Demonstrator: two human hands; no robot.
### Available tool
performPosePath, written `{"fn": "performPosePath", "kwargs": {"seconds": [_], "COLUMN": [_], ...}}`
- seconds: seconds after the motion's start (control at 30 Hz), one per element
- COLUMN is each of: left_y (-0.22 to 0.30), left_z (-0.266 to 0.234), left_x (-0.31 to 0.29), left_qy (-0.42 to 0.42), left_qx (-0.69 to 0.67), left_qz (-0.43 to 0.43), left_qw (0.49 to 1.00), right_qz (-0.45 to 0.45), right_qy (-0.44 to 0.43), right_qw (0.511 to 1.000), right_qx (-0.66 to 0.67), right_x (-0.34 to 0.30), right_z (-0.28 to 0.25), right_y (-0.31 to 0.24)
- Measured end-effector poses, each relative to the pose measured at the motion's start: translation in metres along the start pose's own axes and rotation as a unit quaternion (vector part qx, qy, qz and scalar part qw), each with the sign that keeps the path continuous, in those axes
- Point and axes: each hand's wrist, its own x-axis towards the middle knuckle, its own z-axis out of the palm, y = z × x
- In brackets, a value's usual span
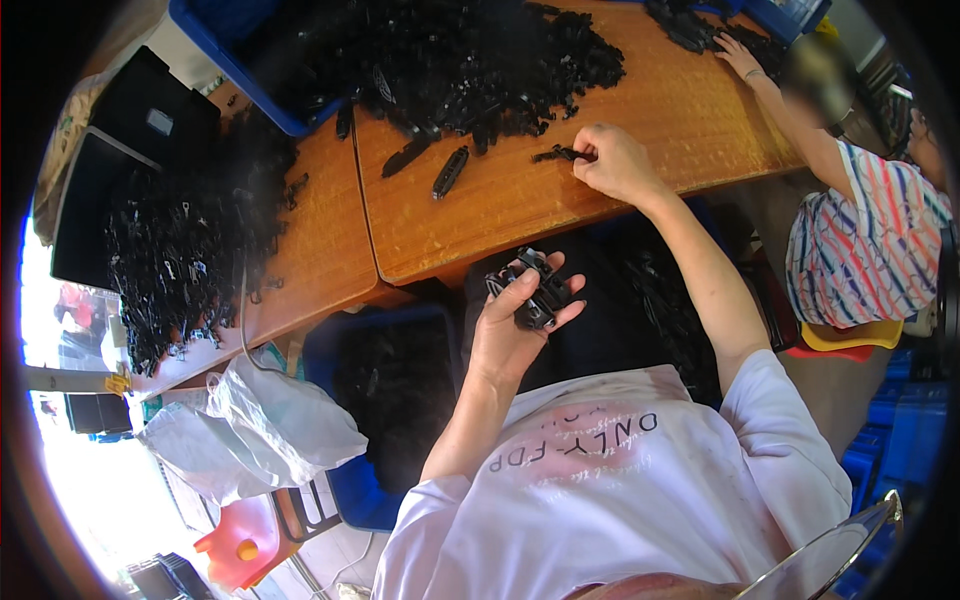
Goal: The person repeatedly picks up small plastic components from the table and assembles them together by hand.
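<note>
Several small black plastic parts (530, 290) lie in my left hand (515, 325), its fingers curled round them above my lap. Over the table's near edge, my right hand (612, 163) pinches a thin black plastic piece (556, 154) that sticks out to the left of the fingertips. Left of that piece, a long oval black part (451, 172) rests by itself on the wooden tabletop (500, 215). Behind it spreads a large heap of black plastic parts (500, 70). The exact kind of these parts is too small to make out.
A blue bin (260, 90) lies tipped at the heap's left. Another black pile (175, 240) covers the table's left end, beside black boxes (110, 190). Below are a blue crate (350, 500) and white bags (270, 430). Another person's hand (738, 57) touches parts at the far right.
</note>
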Motion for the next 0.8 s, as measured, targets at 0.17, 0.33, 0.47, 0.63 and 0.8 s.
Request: {"fn": "performPosePath", "kwargs": {"seconds": [0.17,0.33,0.47,0.63,0.8], "left_y": [-0.008,-0.007,-0.008,-0.005,-0.006], "left_z": [-0.011,-0.017,-0.019,-0.015,-0.016], "left_x": [0.001,0.007,0.007,0.002,-0.001], "left_qy": [-0.005,-0.040,-0.037,-0.030,-0.027], "left_qx": [-0.031,-0.058,-0.025,-0.017,-0.009], "left_qz": [-0.030,0.000,0.027,0.025,0.033], "left_qw": [0.999,0.998,0.999,0.999,0.999], "right_qz": [0.011,-0.046,-0.094,-0.290,-0.310], "right_qy": [-0.033,0.114,0.091,0.124,0.156], "right_qw": [0.999,0.985,0.957,0.930,0.929], "right_qx": [0.030,0.124,0.260,0.190,0.132], "right_x": [-0.001,-0.026,-0.086,-0.121,-0.129], "right_z": [-0.009,-0.008,-0.023,-0.014,-0.005], "right_y": [0.011,0.003,-0.058,-0.093,-0.098]}}
